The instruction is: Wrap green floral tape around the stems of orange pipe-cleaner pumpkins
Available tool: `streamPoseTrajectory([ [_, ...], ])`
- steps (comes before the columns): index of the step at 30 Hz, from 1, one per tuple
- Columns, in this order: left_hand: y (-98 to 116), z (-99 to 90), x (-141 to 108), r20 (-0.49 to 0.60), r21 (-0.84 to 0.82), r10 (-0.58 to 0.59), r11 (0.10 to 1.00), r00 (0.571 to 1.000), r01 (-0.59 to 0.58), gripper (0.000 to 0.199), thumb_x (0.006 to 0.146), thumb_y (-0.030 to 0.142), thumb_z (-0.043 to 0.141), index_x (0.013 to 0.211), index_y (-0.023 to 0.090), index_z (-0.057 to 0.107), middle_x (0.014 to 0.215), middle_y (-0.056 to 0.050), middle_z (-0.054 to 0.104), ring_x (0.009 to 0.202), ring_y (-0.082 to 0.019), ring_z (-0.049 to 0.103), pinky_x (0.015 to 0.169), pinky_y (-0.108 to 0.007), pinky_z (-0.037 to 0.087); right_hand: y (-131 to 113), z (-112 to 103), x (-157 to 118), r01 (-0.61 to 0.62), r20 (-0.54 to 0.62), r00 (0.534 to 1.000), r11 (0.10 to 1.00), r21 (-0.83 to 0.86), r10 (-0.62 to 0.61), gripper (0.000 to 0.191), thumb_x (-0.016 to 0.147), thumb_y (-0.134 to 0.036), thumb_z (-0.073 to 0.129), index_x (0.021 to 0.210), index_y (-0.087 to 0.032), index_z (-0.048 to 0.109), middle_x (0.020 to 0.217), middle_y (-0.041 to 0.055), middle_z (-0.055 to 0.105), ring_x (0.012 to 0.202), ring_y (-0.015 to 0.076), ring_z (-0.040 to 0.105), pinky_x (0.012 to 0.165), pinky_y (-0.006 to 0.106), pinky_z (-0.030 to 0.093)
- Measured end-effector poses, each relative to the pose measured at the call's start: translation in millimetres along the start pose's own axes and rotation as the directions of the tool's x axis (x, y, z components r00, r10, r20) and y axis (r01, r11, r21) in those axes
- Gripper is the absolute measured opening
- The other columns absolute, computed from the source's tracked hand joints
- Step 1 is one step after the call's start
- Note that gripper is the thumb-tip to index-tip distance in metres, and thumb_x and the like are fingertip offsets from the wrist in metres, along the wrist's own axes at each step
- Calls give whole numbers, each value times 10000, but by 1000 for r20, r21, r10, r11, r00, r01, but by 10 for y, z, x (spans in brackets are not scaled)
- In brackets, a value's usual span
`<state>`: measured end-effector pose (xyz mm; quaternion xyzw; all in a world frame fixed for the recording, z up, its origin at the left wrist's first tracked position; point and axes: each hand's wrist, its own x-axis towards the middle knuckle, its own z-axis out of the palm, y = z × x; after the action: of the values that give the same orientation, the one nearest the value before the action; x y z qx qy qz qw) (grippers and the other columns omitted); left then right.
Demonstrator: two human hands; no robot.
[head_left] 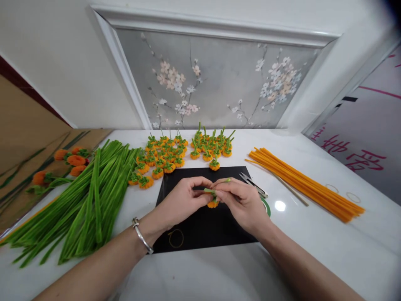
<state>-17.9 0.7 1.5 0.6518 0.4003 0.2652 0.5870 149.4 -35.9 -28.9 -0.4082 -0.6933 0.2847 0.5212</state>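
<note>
Over the black mat, both hands meet at a small pipe-cleaner pumpkin with an orange ribbed body and a green top. My left hand is closed, thumb and fingers pinching it from the left. From the right, my right hand is closed on its green pipe-cleaner top. Fingers cover much of the piece. Just beyond the hands, another orange and green pumpkin sits upright at the mat's far edge.
Many similar pumpkins stand at the back. Green pipe cleaners lie left, near orange fuzzy flowers. Right are orange pipe cleaners, a thin stick, scissors and green tape. A thin ring lies on the mat.
</note>
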Motion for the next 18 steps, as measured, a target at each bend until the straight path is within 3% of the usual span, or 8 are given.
streamPoseTrajectory([
  [6, -52, -4, 30, -178, -112, 70, 990, 982, -91, 171, 753, 197, 657, 915, 168, 609, 909, 0, 632, 794, -131, 639, 769, -268, 541, 7, -71, 0, 125, -121, 981, 974, -187, -150, 136, 869, -157, 546, 851, -198, 674, 1076, 90, 633, 1002, 201, 613, 828, 327, 521],
  [9, -72, -15, 29, -209, -142, 43, 987, 977, -73, 171, 777, 246, 640, 928, 170, 612, 920, -3, 630, 765, -130, 644, 750, -294, 567, 22, -48, -20, 276, -56, 952, 926, -256, -300, 168, 861, -92, 526, 897, -195, 653, 1033, 91, 655, 936, 192, 623, 804, 336, 531],
  [13, -66, -33, 23, -268, 24, 129, 992, 955, -128, 173, 787, 244, 626, 917, 136, 661, 908, -48, 678, 798, -168, 662, 771, -308, 565, 70, 24, -47, 388, 51, 918, 865, -318, -393, 226, 845, -31, 520, 941, -196, 641, 1060, 90, 661, 968, 204, 586, 839, 376, 527],
  [18, -58, -44, 26, -298, 162, 232, 968, 926, -190, 153, 767, 195, 630, 872, 112, 703, 1002, -86, 688, 902, -194, 661, 817, -297, 562, 79, 57, -46, 366, 35, 927, 877, -310, -374, 237, 856, -29, 513, 966, -199, 636, 1031, 89, 655, 948, 193, 584, 831, 367, 533],
])
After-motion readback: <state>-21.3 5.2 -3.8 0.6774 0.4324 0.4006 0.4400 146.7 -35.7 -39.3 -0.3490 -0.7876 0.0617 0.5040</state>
